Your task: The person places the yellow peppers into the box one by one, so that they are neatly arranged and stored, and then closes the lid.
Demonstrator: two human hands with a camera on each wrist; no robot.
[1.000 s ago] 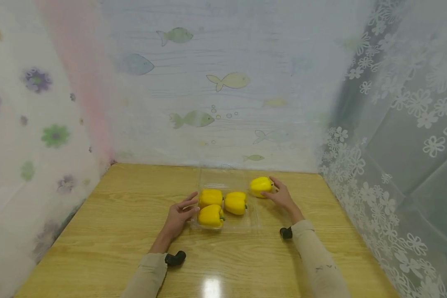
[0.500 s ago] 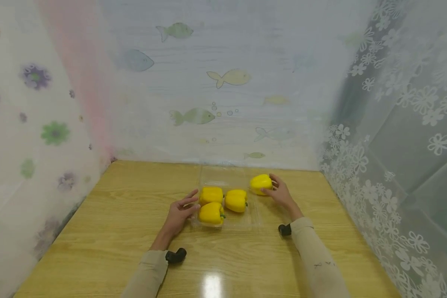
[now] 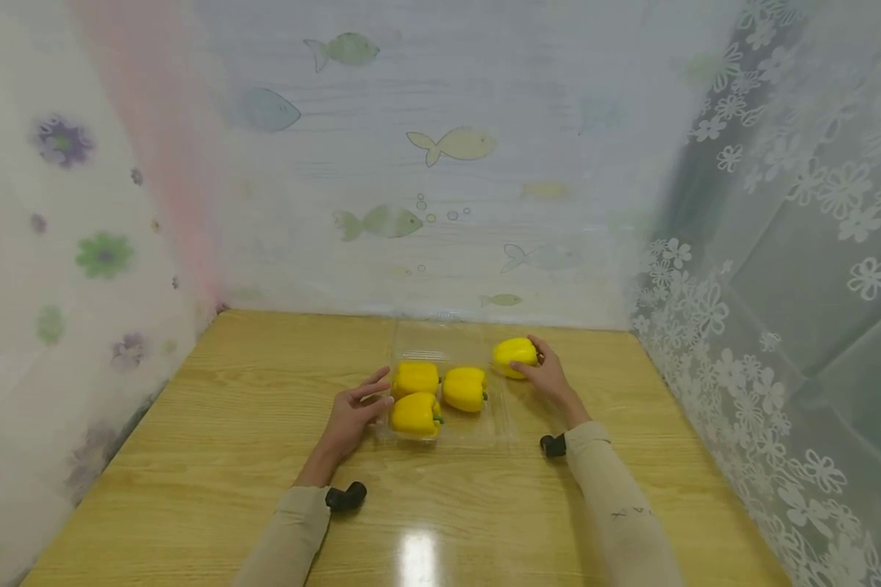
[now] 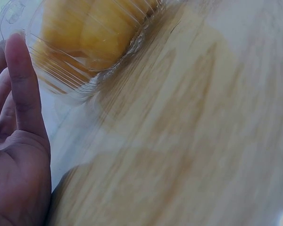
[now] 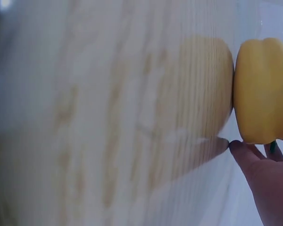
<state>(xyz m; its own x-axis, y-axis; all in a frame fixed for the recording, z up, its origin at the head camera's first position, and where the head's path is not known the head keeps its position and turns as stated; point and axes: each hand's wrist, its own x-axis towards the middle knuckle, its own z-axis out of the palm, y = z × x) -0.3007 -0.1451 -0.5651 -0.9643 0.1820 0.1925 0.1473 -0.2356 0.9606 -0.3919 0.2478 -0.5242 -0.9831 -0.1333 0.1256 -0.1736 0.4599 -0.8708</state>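
A clear plastic clamshell container (image 3: 484, 436) lies with its lid (image 3: 429, 338) folded back toward the wall. Three yellow bell peppers sit in it: one at the back left (image 3: 415, 378), one at the front left (image 3: 414, 415) and one on the right (image 3: 464, 389). My left hand (image 3: 348, 416) is at the container's left side, fingers extended; in the left wrist view a fingertip (image 4: 18, 42) meets the clear rim. Right of the container, a fourth bell pepper (image 3: 512, 359) rests on the table. My right hand (image 3: 551, 379) holds it around its stem end, thumb in front.
The wooden table (image 3: 264, 359) meets a fish-print curtain (image 3: 440, 220) at the back. Floral sheets hang on the left (image 3: 103, 253) and right (image 3: 815, 342). A dark camera mount sits on each wrist, left (image 3: 347, 496) and right (image 3: 553, 446).
The whole scene has shifted slightly upward in the head view. My right thumb has moved further over the fourth pepper's front; the peppers in the container stay put.
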